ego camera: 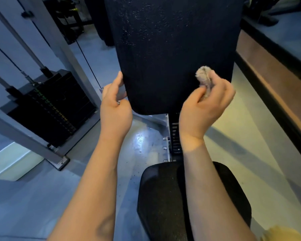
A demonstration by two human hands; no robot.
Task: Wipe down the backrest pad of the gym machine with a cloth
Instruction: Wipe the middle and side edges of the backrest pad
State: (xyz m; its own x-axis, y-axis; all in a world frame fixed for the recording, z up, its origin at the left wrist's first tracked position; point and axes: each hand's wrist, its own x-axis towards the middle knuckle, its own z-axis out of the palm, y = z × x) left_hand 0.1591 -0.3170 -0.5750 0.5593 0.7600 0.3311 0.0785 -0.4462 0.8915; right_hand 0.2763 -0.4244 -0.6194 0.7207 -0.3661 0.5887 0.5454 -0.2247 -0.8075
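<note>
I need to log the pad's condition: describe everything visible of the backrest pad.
The backrest pad is a tall, black cushion with a pebbled, vinyl-like skin and rounded lower corners; its top is out of frame. It stands upright above the seat pad. The left hand grips its lower left edge; the right hand holds a bunched greyish cloth at its lower right, contact unclear through blur.

Your backrest pad [172, 54] stands ahead above the seat pad [165, 202], with the weight stack [50, 108] to its left.
</note>
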